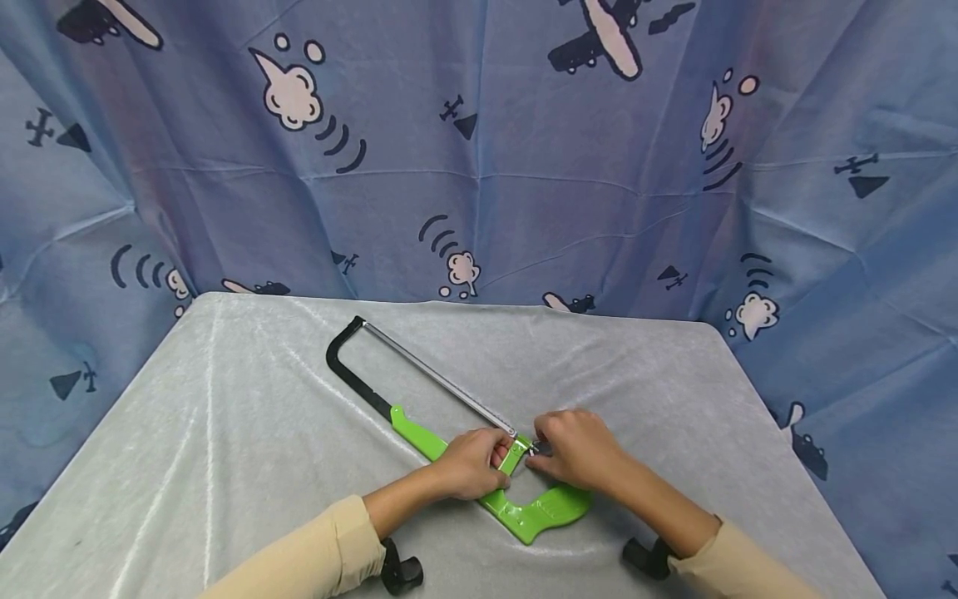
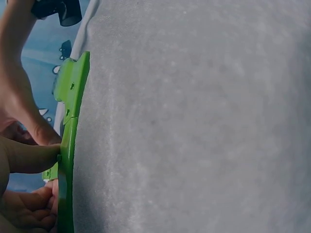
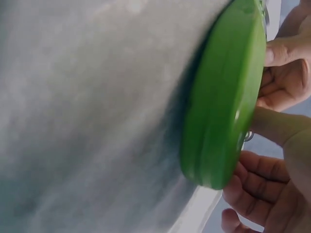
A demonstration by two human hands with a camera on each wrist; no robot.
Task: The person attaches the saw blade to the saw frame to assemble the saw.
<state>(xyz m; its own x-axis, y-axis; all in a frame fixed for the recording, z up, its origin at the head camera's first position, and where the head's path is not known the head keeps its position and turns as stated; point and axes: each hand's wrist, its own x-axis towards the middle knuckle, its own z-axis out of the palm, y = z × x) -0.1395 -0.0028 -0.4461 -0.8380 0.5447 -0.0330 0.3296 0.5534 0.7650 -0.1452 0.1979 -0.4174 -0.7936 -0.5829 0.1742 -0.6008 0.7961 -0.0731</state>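
Note:
A hacksaw (image 1: 415,436) with a green handle and a black front frame lies slantwise on the table, its silver blade bar (image 1: 441,379) on the far side. My left hand (image 1: 467,467) grips the green frame beside the handle opening; its thumb (image 2: 34,158) presses the frame in the left wrist view. With thumb and fingers, my right hand (image 1: 580,451) pinches the dark wing nut (image 1: 540,448) at the blade's near end, mostly covered by the fingers. The green grip (image 3: 221,107) fills the middle of the right wrist view, beside the right hand (image 3: 291,165).
A pale grey cloth (image 1: 284,516) covers the table. Behind and beside it hangs a blue curtain (image 1: 479,158) with airplane prints. Black wrist devices show at the left cuff (image 1: 400,572) and the right cuff (image 1: 645,559).

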